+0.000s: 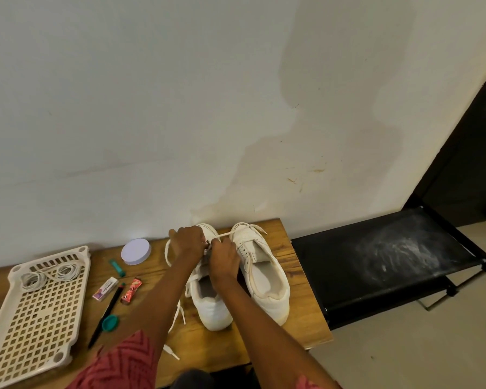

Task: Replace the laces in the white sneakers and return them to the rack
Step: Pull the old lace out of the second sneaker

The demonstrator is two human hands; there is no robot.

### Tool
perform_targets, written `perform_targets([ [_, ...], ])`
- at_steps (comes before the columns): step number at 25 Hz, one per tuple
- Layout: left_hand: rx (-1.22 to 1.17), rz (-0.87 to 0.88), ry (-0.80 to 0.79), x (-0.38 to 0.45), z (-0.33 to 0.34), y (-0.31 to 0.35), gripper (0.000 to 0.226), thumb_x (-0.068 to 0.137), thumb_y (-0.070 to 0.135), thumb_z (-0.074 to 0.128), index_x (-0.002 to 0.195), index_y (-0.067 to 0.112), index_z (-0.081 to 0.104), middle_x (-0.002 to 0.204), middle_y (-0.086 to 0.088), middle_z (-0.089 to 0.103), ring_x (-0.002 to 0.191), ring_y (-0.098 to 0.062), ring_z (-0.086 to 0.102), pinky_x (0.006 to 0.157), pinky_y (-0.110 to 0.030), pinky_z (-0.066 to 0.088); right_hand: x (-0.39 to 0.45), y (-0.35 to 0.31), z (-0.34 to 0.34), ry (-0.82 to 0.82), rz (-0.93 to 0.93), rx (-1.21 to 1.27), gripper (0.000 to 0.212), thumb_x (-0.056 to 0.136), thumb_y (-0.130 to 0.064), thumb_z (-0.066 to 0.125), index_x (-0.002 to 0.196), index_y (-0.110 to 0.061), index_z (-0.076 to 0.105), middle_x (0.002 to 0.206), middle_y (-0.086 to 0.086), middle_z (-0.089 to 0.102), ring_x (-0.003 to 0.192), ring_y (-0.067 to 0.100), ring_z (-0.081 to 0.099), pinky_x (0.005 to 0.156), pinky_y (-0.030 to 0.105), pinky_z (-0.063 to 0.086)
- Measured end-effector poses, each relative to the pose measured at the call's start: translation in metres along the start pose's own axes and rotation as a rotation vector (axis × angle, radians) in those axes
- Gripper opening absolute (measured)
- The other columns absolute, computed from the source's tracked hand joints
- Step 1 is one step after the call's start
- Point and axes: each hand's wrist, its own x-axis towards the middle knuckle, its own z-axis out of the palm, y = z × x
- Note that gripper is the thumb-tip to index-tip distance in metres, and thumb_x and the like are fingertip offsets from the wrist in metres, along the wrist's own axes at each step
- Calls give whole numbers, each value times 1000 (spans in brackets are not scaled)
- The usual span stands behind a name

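Observation:
Two white sneakers stand side by side on the wooden table (300, 279), toes toward the wall. Over the left sneaker (212, 307) my left hand (187, 241) and my right hand (223, 258) meet at the tongue, both with fingers curled around a white lace (227, 234). The lace runs from my fingers up and right across the toe of the right sneaker (267, 276). Loose lace ends trail off the left sneaker toward the table's front edge. The eyelets under my hands are hidden.
A cream perforated plastic tray (40, 310) at left holds coiled white laces (49, 275). Between tray and sneakers lie a white round lid (135, 251), a small box, a red wrapper, a black pen and teal caps. A black rack (390, 256) stands right of the table.

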Motion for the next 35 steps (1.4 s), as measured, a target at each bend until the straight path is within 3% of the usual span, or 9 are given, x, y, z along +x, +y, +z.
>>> perform_targets([
  [6,144,-57,41,-10,-11,-1,18,96,29,46,105,21,60,106,2,67,103,-18,61,99,-34,33,0,-2,-2,-11,12,-31,26,99,-7,40,122,-7,53,125,16,52,115,26,50,89,30,45],
  [8,98,-181,51,-13,-17,-19,17,95,24,48,107,17,58,106,-3,66,104,-23,60,99,-37,34,-1,-2,-2,-5,28,-37,27,98,-6,40,121,-7,54,126,14,52,115,25,50,88,30,45],
  [11,-183,-459,161,-10,-27,-63,24,96,19,45,109,2,55,109,-18,64,105,-35,58,101,-45,36,-2,-3,-2,1,42,-45,26,97,-5,42,121,-8,54,125,13,53,115,24,51,87,30,47],
  [13,-216,-535,186,-9,-33,-79,28,96,21,45,113,1,54,113,-19,62,109,-36,56,103,-47,35,-3,-4,-2,-2,36,-54,26,97,-6,43,120,-8,54,125,13,52,115,23,50,87,29,46],
  [17,-228,-209,142,-7,-34,-55,26,86,35,61,108,22,60,114,-5,62,111,-28,53,97,-39,34,-3,-4,0,3,31,-54,25,97,-7,43,120,-9,54,125,12,52,115,23,50,88,29,45],
  [21,-160,87,26,-7,-17,-16,22,88,42,60,105,27,63,110,5,67,108,-19,55,96,-35,31,-2,-4,-2,7,27,-54,25,99,-10,42,121,-8,54,124,13,52,113,22,51,87,27,45],
  [26,22,28,26,-4,-3,-1,22,95,27,46,100,24,67,103,2,70,101,-18,60,94,-33,32,0,-4,0,-16,20,-50,24,99,-10,43,120,-7,54,125,15,51,112,24,51,88,28,45],
  [30,136,-47,65,-8,1,1,19,97,26,45,110,21,59,109,1,66,107,-19,57,96,-34,35,1,-3,2,-13,3,-63,25,99,-7,41,120,-5,54,126,16,51,114,25,51,87,29,46],
  [35,-79,-330,127,-16,8,-14,18,96,20,47,108,11,55,108,-8,64,105,-25,58,93,-38,39,-1,-4,0,0,3,-68,26,98,-5,40,119,-6,55,124,15,53,113,25,51,86,30,46],
])
